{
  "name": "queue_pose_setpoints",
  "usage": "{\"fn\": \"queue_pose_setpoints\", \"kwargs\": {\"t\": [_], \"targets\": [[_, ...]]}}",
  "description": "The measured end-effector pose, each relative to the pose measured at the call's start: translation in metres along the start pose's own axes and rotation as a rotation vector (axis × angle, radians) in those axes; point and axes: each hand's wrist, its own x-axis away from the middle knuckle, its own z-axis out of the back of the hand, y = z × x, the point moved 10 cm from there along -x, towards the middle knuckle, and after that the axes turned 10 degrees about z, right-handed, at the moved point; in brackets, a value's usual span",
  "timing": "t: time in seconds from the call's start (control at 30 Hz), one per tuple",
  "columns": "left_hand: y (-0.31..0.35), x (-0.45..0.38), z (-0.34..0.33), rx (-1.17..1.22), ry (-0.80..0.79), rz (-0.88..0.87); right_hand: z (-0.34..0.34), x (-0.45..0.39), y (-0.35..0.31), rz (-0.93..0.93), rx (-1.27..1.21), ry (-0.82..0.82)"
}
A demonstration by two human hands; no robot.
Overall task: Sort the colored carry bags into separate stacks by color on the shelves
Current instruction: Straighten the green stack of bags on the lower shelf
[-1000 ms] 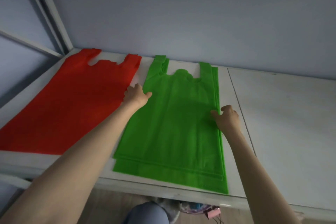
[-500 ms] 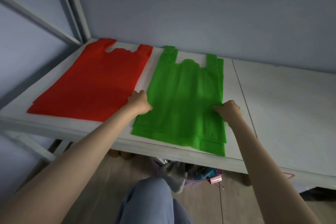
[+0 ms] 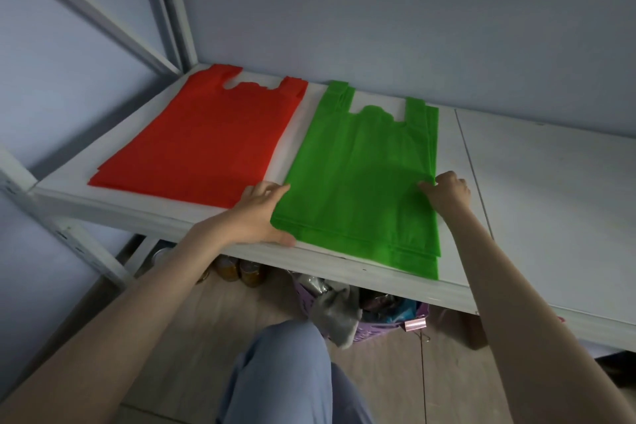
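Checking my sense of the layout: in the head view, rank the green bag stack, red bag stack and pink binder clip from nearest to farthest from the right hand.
1. green bag stack, under the right hand
2. pink binder clip, below the shelf
3. red bag stack, far left

My head view is dim and cool, with soft, diffuse light and no glare. A soft shadow falls across the flat green fabric bag stack [image 3: 364, 179] near my right hand [image 3: 447, 194]. The white metal shelf upright [image 3: 175, 7] bows from wide-angle distortion. My forearms at the bottom edge look stretched and slightly soft.
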Motion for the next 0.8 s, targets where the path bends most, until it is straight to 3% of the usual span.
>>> {"fn": "queue_pose_setpoints", "kwargs": {"t": [0.33, 0.47, 0.57, 0.67, 0.8], "targets": [[0.011, 0.007, 0.002, -0.083, 0.135, -0.222, -0.002, -0.023, -0.005, 0.066, -0.009, -0.035], [0.013, 0.006, 0.013, -0.020, 0.260, -0.284, -0.010, -0.032, 0.002, -0.010, -0.085, -0.165], [0.008, 0.007, 0.010, 0.025, 0.178, -0.237, -0.012, -0.038, 0.002, -0.029, -0.110, -0.208], [0.004, 0.004, 0.007, 0.014, 0.153, -0.180, -0.006, -0.047, 0.001, -0.020, -0.055, -0.087], [0.001, 0.002, 0.008, 0.172, 0.173, -0.066, -0.003, -0.045, -0.003, -0.056, -0.058, -0.032]]}}
